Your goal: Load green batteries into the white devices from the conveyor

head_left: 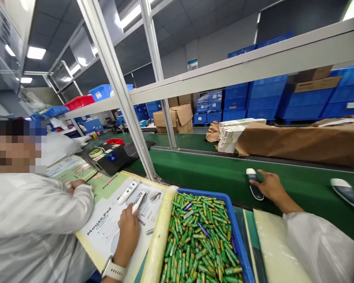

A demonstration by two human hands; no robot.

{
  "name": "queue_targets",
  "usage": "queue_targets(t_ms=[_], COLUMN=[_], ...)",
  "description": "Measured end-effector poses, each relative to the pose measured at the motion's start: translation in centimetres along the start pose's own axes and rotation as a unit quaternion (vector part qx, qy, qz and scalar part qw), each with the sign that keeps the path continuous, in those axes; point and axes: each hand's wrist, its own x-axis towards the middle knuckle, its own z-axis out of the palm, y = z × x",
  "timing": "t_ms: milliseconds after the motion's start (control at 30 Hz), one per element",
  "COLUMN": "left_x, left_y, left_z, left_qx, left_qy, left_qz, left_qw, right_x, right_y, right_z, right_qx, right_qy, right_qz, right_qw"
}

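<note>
My right hand [270, 185] reaches out over the green belt [212, 173] and lies on a dark device with a white tip [254, 184], the fingers spread loosely over its side rather than closed around it, so it touches the piece without lifting it. My left hand [129, 232], with a white watch [114, 270] on the wrist, rests on the printed mat [106, 228] at my bench and pinches the lower end of a white device [139, 201] between thumb and fingers; the device lies tilted on the mat, its far end pointing away from me. A second white device [128, 192] lies just beside it on the same mat, untouched. Between my two arms stands a blue bin [234, 228] heaped with green batteries [200, 243], a few purple ones mixed in. Further right on the belt, well apart from my right hand, lies another dark device with a white end [346, 192]. Across the belt sits a long brown paper bundle [301, 143] with stacked white packs at its left end. To my left a co-worker in a white coat [32, 224] sits at the next place, one hand [75, 184] on the bench.
</note>
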Motion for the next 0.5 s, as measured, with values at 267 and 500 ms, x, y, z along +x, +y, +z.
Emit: queue_targets(t_ms=[267, 500], left_x=[-5.6, -8.7], left_y=[8.3, 3.8], left_z=[-6.4, -5.2], left_qx=[-0.165, -0.181], left_qy=[-0.160, -0.155], left_qz=[0.213, 0.116], left_qw=[0.950, 0.964], right_x=[-15.4, -19.5], right_y=[-16.5, -18.3], right_z=[-2.6, -2.1], right_qx=[0.144, 0.155], right_qy=[-0.199, -0.177], right_qz=[-0.417, -0.392], right_qw=[0.875, 0.889])
